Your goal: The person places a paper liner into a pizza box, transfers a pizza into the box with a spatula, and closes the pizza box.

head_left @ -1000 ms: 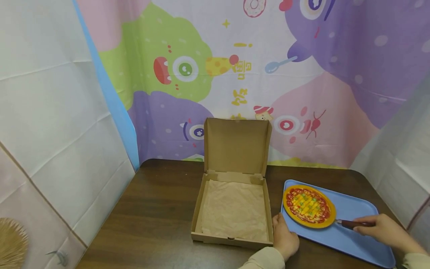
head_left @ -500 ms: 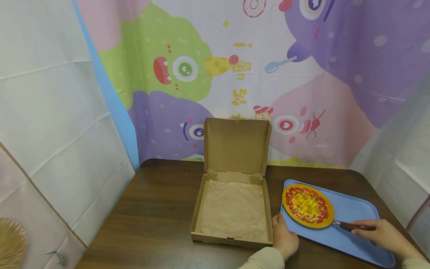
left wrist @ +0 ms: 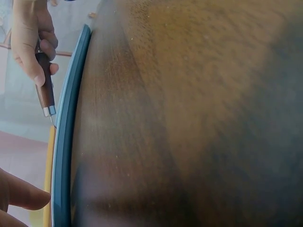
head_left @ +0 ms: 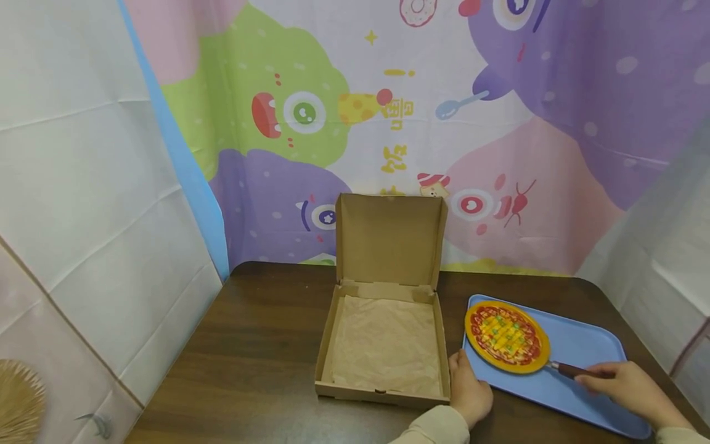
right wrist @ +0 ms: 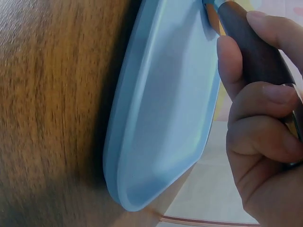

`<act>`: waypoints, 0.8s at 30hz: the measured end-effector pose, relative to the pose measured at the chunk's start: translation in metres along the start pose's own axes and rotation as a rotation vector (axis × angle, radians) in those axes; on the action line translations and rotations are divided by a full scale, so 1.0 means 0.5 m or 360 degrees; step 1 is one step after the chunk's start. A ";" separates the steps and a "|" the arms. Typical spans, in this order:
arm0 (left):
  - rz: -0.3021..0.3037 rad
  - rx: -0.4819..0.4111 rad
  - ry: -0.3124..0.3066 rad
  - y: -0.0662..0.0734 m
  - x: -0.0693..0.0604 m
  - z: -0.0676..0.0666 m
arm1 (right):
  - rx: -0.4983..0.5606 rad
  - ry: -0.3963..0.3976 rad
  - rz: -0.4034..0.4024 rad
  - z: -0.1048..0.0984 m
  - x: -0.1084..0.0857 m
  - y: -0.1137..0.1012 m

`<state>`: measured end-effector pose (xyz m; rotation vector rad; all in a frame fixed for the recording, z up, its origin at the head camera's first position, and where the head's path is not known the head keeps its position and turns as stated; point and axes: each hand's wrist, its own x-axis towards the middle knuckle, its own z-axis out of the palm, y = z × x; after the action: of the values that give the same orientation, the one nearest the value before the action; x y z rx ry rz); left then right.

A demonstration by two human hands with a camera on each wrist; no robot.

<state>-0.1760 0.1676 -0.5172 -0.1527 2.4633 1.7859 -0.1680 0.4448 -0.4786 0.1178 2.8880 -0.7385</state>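
Observation:
My right hand (head_left: 632, 385) grips the dark wooden handle of a pizza server (head_left: 571, 370), fingers curled round it, at the right of the head view. A round pizza (head_left: 507, 336) with an orange rim, red sauce and yellow and green topping lies over the server's front end, hiding its blade. Below is a blue tray (head_left: 582, 345); the pizza reaches over its left edge. My left hand (head_left: 471, 394) lies between the tray and the right wall of an open cardboard pizza box (head_left: 383, 398); what its fingers hold is hidden.
Brown paper (head_left: 385, 345) lines the box, and its raised lid (head_left: 391, 240) stands at the back. All rests on a dark wooden table (head_left: 266, 345). A patterned cloth (head_left: 405, 148) hangs behind; pale sheets (head_left: 89, 154) hang at the sides.
My right hand and the server have shifted slightly left, carrying the pizza farther over the tray's left edge. The left hand and box hold their place.

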 end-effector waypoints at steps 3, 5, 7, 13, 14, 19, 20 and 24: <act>-0.0002 0.0008 0.0000 0.001 0.000 0.000 | 0.0011 0.0000 0.0014 0.000 -0.002 -0.003; -0.0018 0.0004 -0.0012 0.001 0.000 0.000 | 0.0020 -0.0002 0.0033 0.002 -0.003 -0.005; -0.0034 0.0001 -0.0026 0.000 0.001 -0.001 | 0.0033 -0.0007 0.0058 0.004 -0.003 -0.008; -0.0040 -0.0008 -0.0044 -0.003 0.004 0.000 | 0.0035 -0.0012 0.0102 0.012 -0.004 -0.011; -0.0040 -0.0010 -0.0043 -0.002 0.004 0.000 | 0.0037 0.0001 0.0096 0.014 -0.005 -0.010; -0.0042 -0.0023 -0.0042 -0.002 0.004 0.000 | 0.0013 0.0098 0.0056 0.024 -0.011 -0.004; -0.0043 -0.0024 -0.0043 -0.002 0.004 0.000 | 0.0009 0.0116 0.0046 0.025 -0.012 -0.003; -0.0052 -0.0018 -0.0042 -0.001 0.003 0.001 | 0.0006 0.0147 0.0056 0.031 -0.017 0.001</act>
<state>-0.1774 0.1680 -0.5182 -0.1681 2.4190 1.7777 -0.1574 0.4377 -0.4907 0.2080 2.9630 -0.7517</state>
